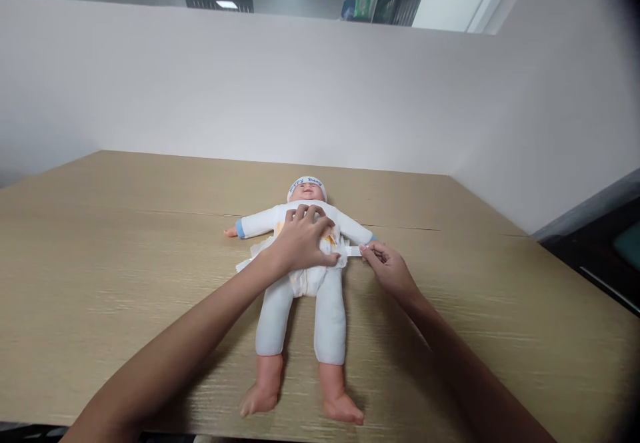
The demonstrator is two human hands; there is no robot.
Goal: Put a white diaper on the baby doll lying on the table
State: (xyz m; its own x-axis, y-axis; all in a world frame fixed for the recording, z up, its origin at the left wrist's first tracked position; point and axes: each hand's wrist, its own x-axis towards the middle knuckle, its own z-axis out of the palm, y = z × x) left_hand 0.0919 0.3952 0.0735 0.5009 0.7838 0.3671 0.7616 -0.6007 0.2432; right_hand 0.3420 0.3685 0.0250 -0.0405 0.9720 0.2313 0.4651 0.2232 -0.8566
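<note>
Pressing soft white diaper [313, 276] on doll [300, 283] — left hand [300, 240]; right hand [387, 266] pinches flat tab [353, 251].

- The white headband [307, 184] on the doll's [303, 276] head carried blue lettering along its curve; it looked like two short words, the first seeming to read "Happy", the second too small and bent to make out with any certainty
- A green sign [363, 4] stood on the far wall above the white partition [250, 83], with pale marks on it, too small and blurred to read
- A blue shape [349, 8] just beside the sign showed no legible text
</note>
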